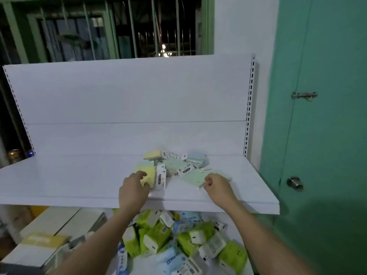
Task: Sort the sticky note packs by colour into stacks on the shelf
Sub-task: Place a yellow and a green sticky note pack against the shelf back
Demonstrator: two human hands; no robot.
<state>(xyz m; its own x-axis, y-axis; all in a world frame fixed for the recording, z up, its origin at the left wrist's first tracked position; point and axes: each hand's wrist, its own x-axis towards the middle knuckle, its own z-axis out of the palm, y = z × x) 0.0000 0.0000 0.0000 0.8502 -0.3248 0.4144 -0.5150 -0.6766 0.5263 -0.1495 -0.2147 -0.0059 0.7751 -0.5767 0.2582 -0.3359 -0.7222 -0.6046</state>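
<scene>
The sticky note packs (174, 167) lie in a loose, unsorted heap on the white shelf (79, 179), right of its middle and well back from the near edge. We see yellow packs on the left of the heap, pale green ones in the middle and near right, and a bluish, shiny pack (197, 159) at the far right. No colour stacks have been built yet, as far as we can judge.

Our left hand (135, 187) rests on the nearest yellow pack (148, 175), fingers curled over its near edge as if closing round it; a white label strip runs along that pack's right side. Our right hand (217, 185) pinches the near corner of a pale green pack (196, 176) between thumb and forefinger, the other fingers folded in.

We take it the step in hand is drawing one pack of each colour out of the heap. To do it well, we should lift each pack clear rather than drag it, since neighbours overlap and may slide along. The bare shelf to the left gives room for the yellow stack; the green one could go near the right front. Square each first pack flat, label the same way, so later ones sit true.

Below the shelf lies a jumble of green and blue packets (178, 239); a teal door (317, 116) stands at right.
</scene>
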